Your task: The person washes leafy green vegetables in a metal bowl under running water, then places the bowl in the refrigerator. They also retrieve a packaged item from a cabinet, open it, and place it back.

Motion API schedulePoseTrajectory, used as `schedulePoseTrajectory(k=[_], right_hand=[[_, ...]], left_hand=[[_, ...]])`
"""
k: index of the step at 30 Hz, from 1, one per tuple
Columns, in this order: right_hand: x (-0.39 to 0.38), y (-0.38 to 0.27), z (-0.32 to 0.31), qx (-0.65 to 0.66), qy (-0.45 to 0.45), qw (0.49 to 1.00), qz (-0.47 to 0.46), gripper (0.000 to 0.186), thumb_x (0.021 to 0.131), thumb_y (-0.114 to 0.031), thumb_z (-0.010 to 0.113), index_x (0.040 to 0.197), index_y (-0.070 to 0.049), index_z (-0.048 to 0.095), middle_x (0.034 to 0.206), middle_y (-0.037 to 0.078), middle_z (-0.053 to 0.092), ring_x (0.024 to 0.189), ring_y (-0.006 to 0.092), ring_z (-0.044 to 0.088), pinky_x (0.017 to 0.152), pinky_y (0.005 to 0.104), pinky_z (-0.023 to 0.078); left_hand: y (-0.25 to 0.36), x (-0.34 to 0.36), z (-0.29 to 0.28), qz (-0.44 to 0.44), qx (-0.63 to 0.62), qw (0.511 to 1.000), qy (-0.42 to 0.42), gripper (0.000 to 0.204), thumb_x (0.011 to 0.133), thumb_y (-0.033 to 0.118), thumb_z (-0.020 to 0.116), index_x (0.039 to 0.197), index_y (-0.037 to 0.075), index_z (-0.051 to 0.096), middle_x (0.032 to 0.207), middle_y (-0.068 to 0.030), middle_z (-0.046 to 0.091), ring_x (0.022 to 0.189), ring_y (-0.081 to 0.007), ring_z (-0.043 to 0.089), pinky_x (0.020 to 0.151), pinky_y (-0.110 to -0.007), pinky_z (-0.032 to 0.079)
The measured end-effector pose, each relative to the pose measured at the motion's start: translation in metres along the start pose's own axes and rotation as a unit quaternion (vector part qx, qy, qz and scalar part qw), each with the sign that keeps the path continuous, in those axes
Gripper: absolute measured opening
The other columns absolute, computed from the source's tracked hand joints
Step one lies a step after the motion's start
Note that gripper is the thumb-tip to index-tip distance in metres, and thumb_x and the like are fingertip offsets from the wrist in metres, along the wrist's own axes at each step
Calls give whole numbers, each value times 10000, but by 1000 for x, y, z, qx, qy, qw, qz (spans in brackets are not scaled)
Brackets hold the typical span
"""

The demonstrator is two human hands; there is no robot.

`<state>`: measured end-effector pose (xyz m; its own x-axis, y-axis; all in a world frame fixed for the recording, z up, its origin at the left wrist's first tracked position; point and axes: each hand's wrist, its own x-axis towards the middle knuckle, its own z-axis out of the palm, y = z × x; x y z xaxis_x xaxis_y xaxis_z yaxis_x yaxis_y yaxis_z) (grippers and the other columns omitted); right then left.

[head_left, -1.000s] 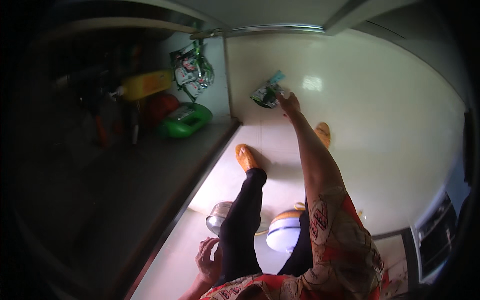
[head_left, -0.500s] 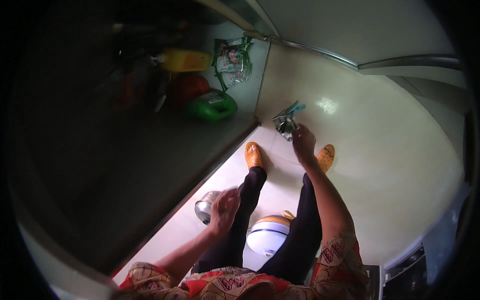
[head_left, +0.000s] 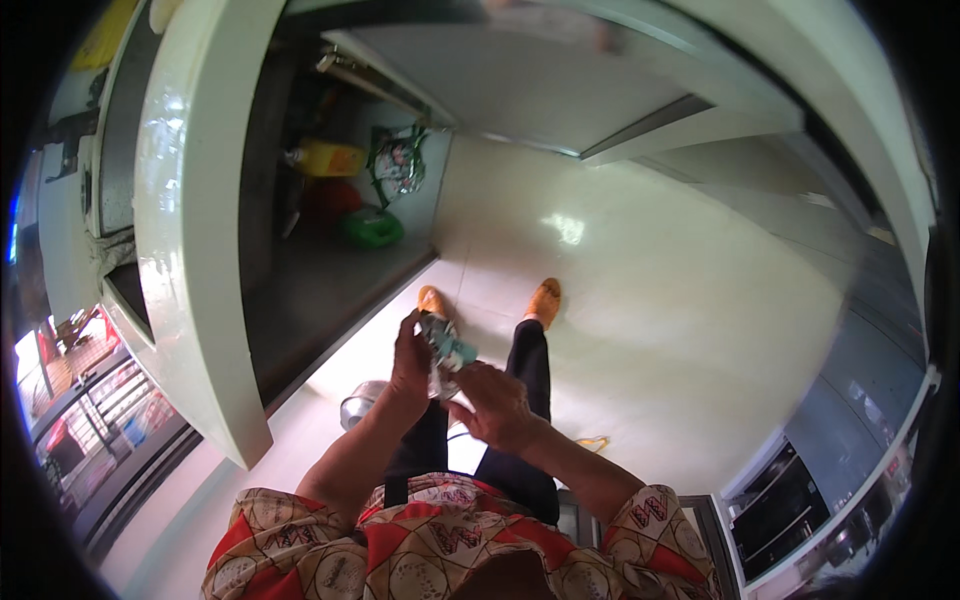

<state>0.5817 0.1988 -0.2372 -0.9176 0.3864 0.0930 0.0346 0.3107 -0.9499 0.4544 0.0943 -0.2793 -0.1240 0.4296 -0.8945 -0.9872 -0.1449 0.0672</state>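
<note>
Both my hands are in front of my body, above my legs, around a small crumpled plastic packet in green, silver and clear film. A pale blue piece, looking like a clip, is on the packet. My left hand grips its left side with the fingers curled round. From the right, my right hand closes on the packet's lower right part, its fingertips partly hidden.
An open cabinet on the left holds a yellow bottle, a green jug and a green-and-clear plastic bag. A metal bowl stands on the floor by the cabinet. The white counter edge rises at left.
My right hand has brought the packet up from near the floor toward my body. My left hand has come up and taken hold of it too. The view has shifted, showing the counter.
</note>
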Motion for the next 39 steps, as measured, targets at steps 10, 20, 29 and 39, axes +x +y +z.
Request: schedulePoseTrajectory(k=[10,20,29,39], right_hand=[[123,45,-208,124,472,866,110,399,859,-50,526,1243,12,436,1140,75,518,1002,158,510,880,260,402],[176,75,-208,67,385,914,114,281,753,-66,570,1031,-26,569,965,55,583,884,167,515,817,279,403],[14,29,-37,-17,209,976,59,346,683,22,641,1023,5,582,981,109,605,876,235,597,760,321,476],[21,13,114,319,39,841,435,254,766,-87,592,1015,-51,555,932,89,585,854,219,578,720,334,484]], left_hand=[[-13,-76,41,-58,19,998,-22,459,739,428,549,894,-3,586,721,-135,601,663,-289,599,632,-505,520],[-28,-120,29,-15,120,993,5,531,774,495,455,881,-9,587,709,-139,601,623,-277,603,615,-494,537],[-14,-172,57,-117,19,981,-156,533,820,483,492,951,-26,587,814,-158,627,736,-281,618,725,-402,507],[11,-177,95,2,134,976,-170,487,787,430,545,1053,21,542,926,-152,606,852,-296,596,811,-399,468]])
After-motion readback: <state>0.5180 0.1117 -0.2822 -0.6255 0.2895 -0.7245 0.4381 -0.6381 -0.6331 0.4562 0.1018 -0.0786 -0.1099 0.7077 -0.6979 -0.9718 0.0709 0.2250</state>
